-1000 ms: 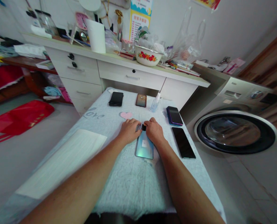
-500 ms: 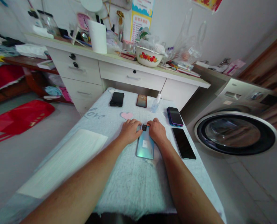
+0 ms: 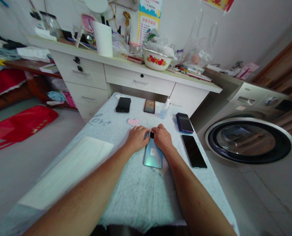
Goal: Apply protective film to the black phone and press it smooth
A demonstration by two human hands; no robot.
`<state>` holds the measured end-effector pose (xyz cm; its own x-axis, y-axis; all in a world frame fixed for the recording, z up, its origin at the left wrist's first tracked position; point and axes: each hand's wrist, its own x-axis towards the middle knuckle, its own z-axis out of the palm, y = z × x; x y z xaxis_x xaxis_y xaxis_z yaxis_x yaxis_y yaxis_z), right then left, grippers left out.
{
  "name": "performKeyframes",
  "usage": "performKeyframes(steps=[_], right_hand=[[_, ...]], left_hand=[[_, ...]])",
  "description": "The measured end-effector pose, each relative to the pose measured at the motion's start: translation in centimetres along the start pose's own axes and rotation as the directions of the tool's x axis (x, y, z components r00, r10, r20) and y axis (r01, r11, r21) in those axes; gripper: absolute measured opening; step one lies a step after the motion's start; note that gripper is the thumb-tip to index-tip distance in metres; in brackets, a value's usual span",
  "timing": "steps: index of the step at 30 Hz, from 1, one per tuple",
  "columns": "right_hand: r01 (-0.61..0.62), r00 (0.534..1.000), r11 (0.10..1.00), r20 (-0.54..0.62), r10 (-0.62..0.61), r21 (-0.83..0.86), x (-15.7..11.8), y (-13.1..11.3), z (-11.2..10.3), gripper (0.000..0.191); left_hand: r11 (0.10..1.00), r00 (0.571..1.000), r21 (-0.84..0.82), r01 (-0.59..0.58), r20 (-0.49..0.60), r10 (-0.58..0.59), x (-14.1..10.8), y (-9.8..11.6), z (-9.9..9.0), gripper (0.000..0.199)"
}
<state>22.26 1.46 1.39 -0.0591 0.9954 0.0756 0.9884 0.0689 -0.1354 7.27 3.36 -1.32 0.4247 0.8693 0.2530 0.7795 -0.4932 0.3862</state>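
Observation:
A pale blue-green smartphone [image 3: 153, 159] lies back side up on the cloth-covered table, with a small white label on its back and a dark camera block at its far end. My left hand [image 3: 137, 138] grips the upper left edge of this phone, thumb near the camera block. Fingers of my right hand [image 3: 162, 137] are curled and pressed together at the camera block, partly covering it; whatever they may hold is hidden. To the right lies a black-screened phone [image 3: 194, 151], and beyond it a stack of phones [image 3: 184, 123].
Farther back are a black phone [image 3: 123, 105], a brownish phone or case [image 3: 149, 106] and a clear spray bottle [image 3: 164, 109]. A white sheet [image 3: 69, 173] lies on the left. Behind stands a white drawer desk [image 3: 126, 73]; a washing machine [image 3: 234, 101] is on the right.
My right hand has shifted slightly left, from the phone's upper right edge onto the camera block. My left hand and the phone stay in place.

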Motion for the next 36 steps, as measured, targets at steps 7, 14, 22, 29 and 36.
performKeyframes(steps=[7,14,22,29,36], right_hand=[[0.035,0.999,0.999,-0.013,-0.035,-0.007,0.17,-0.06,0.26,0.031],[0.027,1.0,1.0,-0.014,-0.027,-0.007,0.21,0.28,0.28,0.031],[-0.004,1.0,0.999,0.006,0.004,-0.048,0.06,0.82,0.14,0.032],[0.011,0.999,1.0,-0.047,-0.011,-0.006,-0.24,0.47,-0.01,0.028],[0.015,1.0,1.0,-0.02,-0.015,0.009,-0.45,0.13,-0.02,0.03]], left_hand=[[1.0,1.0,-0.005,-0.007,-0.006,0.007,0.06,-0.29,0.35,0.03],[1.0,1.0,-0.002,0.0,0.003,0.0,0.04,-0.15,0.15,0.03],[1.0,1.0,0.0,0.004,0.003,-0.004,0.02,-0.11,0.2,0.027],[1.0,1.0,0.007,-0.003,-0.008,0.003,0.09,-0.27,0.39,0.029],[1.0,1.0,-0.003,0.001,-0.006,-0.001,0.06,-0.1,0.18,0.028]])
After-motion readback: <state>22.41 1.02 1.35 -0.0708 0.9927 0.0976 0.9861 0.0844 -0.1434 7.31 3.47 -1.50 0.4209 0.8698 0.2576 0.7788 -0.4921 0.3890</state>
